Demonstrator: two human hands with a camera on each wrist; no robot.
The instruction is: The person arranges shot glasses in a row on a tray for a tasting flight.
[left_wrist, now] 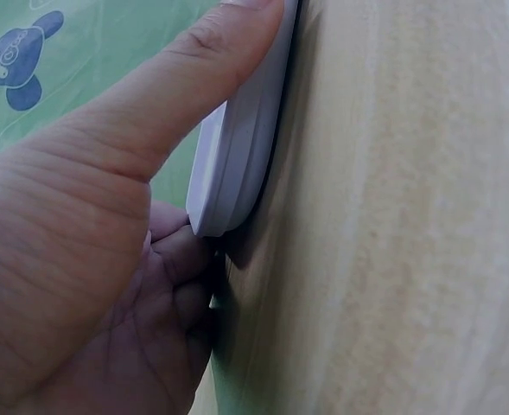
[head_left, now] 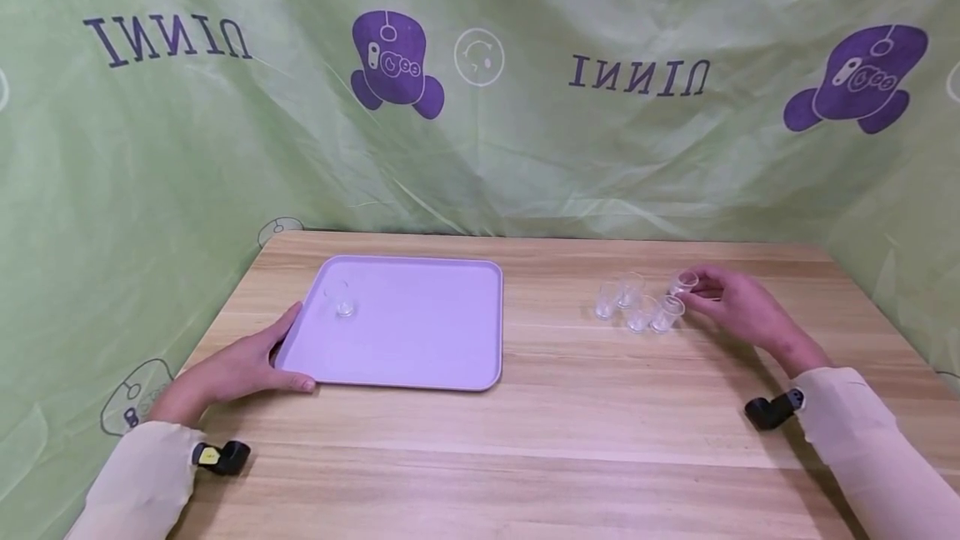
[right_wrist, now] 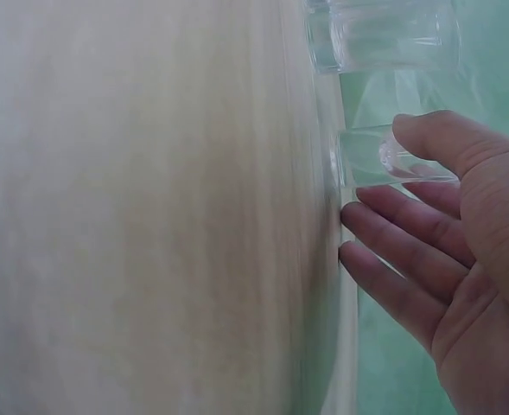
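On the lilac tray (head_left: 420, 332) a small clear shot glass (head_left: 344, 305) stands near the back left. My left hand (head_left: 243, 365) holds the tray's front left corner, thumb along the front edge and fingers at the left side; in the left wrist view the fingers curl by the rim (left_wrist: 228, 173). To the right, my right hand (head_left: 738, 307) pinches another clear shot glass (head_left: 682, 282) between thumb and fingers. That glass (right_wrist: 366, 156) is upright and seems to be on or just over the table; the remaining fingers spread loosely beside it.
Several more clear shot glasses (head_left: 641, 315) stand clustered just left of my right hand. One glass (right_wrist: 392, 35) shows close by in the right wrist view. A green printed curtain (head_left: 480, 157) hangs behind the wooden table (head_left: 525, 457).
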